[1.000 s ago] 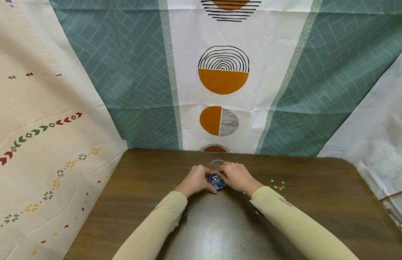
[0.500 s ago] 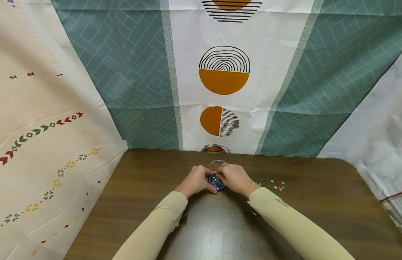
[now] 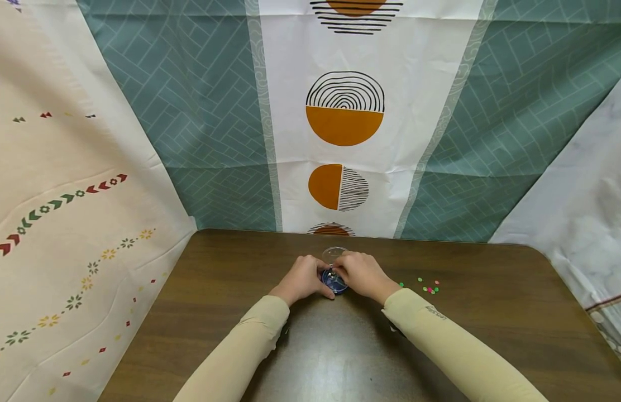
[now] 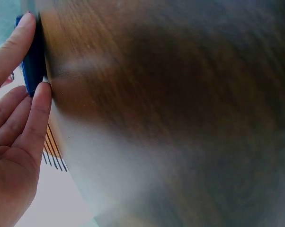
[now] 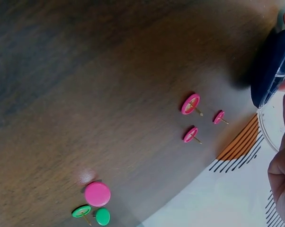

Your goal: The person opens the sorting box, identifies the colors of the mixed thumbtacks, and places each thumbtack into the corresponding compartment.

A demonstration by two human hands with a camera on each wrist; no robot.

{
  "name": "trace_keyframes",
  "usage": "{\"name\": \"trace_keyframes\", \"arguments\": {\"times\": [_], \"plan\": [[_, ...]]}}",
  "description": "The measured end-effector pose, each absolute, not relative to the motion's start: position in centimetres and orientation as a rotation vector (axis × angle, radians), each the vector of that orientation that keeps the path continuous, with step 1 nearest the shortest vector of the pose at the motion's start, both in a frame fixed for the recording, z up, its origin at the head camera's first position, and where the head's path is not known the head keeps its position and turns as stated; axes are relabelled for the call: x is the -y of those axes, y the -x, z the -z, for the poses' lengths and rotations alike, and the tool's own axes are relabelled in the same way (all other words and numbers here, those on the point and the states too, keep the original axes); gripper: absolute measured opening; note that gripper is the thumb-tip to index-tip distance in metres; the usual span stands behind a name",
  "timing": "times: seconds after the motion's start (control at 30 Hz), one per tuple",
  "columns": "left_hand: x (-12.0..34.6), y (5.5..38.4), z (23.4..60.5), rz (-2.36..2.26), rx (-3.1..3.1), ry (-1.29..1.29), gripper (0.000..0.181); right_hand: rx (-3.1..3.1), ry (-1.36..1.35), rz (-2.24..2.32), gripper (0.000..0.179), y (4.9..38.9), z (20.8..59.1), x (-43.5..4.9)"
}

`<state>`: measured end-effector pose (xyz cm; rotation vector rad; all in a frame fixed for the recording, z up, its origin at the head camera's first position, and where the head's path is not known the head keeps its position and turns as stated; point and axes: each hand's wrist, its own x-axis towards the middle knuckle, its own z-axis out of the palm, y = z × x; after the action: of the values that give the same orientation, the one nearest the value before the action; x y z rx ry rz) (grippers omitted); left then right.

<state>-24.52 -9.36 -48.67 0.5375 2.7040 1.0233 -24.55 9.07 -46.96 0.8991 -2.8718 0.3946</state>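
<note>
Pale yellow fabric runs up the left sleeve [image 3: 255,340] to the left hand [image 3: 301,279], which is clamped on the side of a round blue case [image 3: 335,285] resting on the brown table [image 3: 230,279]. From where I stand, the thumb lies along the near edge and the fingers reach round toward the far edge, so the case sits just right of that palm. Being round, it shows no long axis to speak of; what gives it a direction is the clear lid [image 3: 334,254], tipped back on the far side, away from the person. Small bright bits lie inside the base, too tiny to make out.

Next comes the right hand [image 3: 364,273], fingers bent together over the case's right side. Their tips are tucked in there, and I cannot tell whether they pinch anything.

Farther right lie the tacks: three pink tacks [image 5: 190,104] near the case in the right wrist view, tipped over with their points showing, and a mixed cluster of pink and green tacks [image 3: 430,290] well apart from it. The right hand is the nearer one to them all, and I judge that the gap from cluster leftward to case matters most.
</note>
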Motion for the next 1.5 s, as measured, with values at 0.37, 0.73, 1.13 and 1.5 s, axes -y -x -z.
{"name": "trace_keyframes", "arguments": {"times": [0.37, 0.73, 1.13, 1.5], "plan": [[9.3, 24.4, 48.5, -1.040, -2.694, -0.511, 0.057, 2.896, -0.901, -0.425, 0.016, 24.6, 46.8, -9.1], [9.1, 24.5, 48.6, -1.012, -2.725, -0.499, 0.072, 2.839, -0.883, -0.450, 0.014, 24.8, 45.5, -11.2], [9.3, 24.8, 48.9, -1.027, -2.741, -0.510, 0.076, 2.835, -0.671, -0.467, 0.013, 25.7, 44.1, -16.3], [9.2, 24.5, 48.6, -1.014, -2.734, -0.500, 0.076, 3.069, -0.697, -0.436, 0.007, 25.0, 46.4, -16.6]]}}
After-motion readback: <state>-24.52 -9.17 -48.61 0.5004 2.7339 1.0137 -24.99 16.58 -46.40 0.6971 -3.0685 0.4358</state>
